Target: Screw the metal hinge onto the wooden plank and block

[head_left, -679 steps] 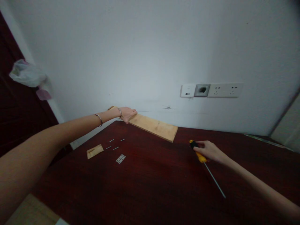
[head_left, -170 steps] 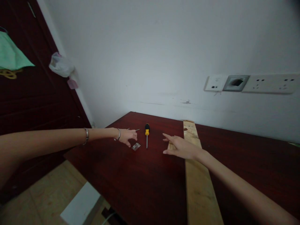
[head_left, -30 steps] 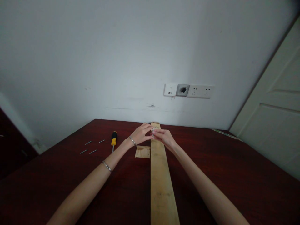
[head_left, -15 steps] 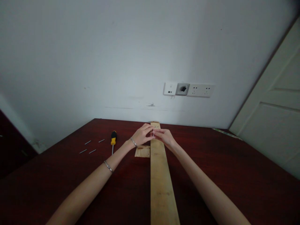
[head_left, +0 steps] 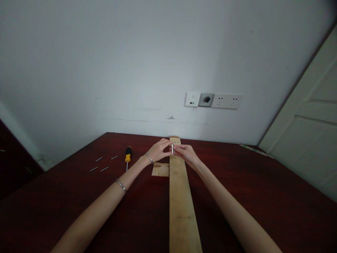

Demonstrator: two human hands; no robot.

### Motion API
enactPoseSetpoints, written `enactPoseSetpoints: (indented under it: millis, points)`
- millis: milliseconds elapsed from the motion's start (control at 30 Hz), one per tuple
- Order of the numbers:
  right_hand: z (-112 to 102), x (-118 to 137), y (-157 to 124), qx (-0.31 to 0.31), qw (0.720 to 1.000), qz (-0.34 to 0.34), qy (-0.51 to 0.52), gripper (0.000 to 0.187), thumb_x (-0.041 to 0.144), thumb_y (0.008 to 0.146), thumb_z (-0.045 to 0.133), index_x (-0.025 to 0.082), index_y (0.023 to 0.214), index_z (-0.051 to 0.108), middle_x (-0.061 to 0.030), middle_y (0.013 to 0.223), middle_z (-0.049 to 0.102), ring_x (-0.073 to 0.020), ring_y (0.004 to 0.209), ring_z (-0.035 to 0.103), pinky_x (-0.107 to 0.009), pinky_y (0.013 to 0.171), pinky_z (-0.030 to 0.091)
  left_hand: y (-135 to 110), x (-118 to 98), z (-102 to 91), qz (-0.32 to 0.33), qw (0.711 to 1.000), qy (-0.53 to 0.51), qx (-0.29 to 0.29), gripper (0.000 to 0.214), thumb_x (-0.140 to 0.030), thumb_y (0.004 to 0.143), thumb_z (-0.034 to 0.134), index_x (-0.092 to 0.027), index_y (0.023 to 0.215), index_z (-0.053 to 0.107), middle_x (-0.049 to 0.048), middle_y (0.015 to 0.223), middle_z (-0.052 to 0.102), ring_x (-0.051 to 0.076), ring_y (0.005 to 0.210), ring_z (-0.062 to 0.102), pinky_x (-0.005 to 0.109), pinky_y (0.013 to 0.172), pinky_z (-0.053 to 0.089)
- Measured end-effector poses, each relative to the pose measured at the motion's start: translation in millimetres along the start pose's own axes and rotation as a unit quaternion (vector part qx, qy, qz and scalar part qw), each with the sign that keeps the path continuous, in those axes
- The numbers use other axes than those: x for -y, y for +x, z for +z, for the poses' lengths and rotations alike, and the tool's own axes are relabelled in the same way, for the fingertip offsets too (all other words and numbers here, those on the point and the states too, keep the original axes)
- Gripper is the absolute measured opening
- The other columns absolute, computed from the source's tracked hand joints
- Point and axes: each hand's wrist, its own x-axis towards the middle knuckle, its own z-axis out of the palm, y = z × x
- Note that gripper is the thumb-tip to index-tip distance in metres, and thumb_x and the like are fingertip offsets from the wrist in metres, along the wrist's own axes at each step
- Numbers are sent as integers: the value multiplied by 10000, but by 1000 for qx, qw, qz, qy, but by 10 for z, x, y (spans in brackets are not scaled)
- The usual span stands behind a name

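"Using the board point(head_left: 181, 200) as our landmark, where are our hands?"

"Over its far part: our left hand point(head_left: 159, 149) and right hand point(head_left: 187, 154) both pinch the hinge point(head_left: 172, 148) in their fingertips; we can't tell whether hinge and board touch. We'd best grip its edges evenly, so nothing slips."

Yellow-and-black screwdriver point(head_left: 128, 154) pops against deep red-brown tabletop point(head_left: 237, 182)

And it's bright silver for the hinge point(head_left: 172, 149), silver again on the bracelets point(head_left: 121, 185)! The long board point(head_left: 181, 207) comes in pale yellow-tan, smudged with darker brown knots; the small wood piece point(head_left: 160, 170) answers in lighter tan, streaked brown along one edge. Dull grey from the screws point(head_left: 104, 169). The wall point(head_left: 131, 63) plays grey-white, dark scuffs low down, and the socket plates point(head_left: 225, 97) go white, one framed in grey!
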Motion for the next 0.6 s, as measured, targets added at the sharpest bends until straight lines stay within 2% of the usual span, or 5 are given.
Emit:
enactPoseSetpoints:
  millis: [233, 300, 367, 467, 600]
  points:
    - [-30, -28, 33, -27, 999, -21, -20, 138, 273, 617, 749, 149, 670, 723, -61, 699, 736, -184, 656, 686, -315, 731, 566, -17, -45, -24, -43, 999, 5, 25, 585, -337, 765, 721, -186, 1277, 482, 108, 1180, 585, 241, 1104, 536, 433, 956, 466]
    - [-46, -55, 58, -49, 998, -30, -34, 149, 272, 607, 740, 142, 677, 722, -46, 668, 727, -167, 622, 671, -295, 692, 559, -6, -80, -29, -42, 999, 8, 11, 615, -352, 751, 733, -190, 1284, 473, 111, 1204, 571, 249, 1131, 520, 440, 967, 456]
    - [-63, -80, 85, -68, 996, -41, -48, 170, 286, 602, 730, 136, 682, 720, -37, 654, 720, -156, 608, 661, -277, 663, 550, 10, -115, -24, -38, 999, 9, -33, 523, -347, 768, 718, -173, 1222, 525, 110, 1159, 584, 241, 1103, 529, 423, 949, 464]
    - [-80, -100, 112, -90, 992, -63, -66, 210, 330, 610, 711, 132, 681, 709, -40, 671, 720, -155, 617, 660, -267, 640, 540, 33, -165, 20, -49, 994, 2, -96, 230, -272, 833, 642, -150, 1028, 639, 92, 1004, 630, 207, 968, 577, 365, 873, 492]
    - [-85, -92, 113, -118, 983, -102, -95, 261, 378, 622, 696, 137, 722, 702, -56, 704, 728, -175, 650, 675, -283, 637, 538, 52, -270, 148, -144, 981, -68, -109, 137, -181, 846, 595, -153, 911, 713, 65, 839, 690, 164, 741, 625, 288, 725, 510]
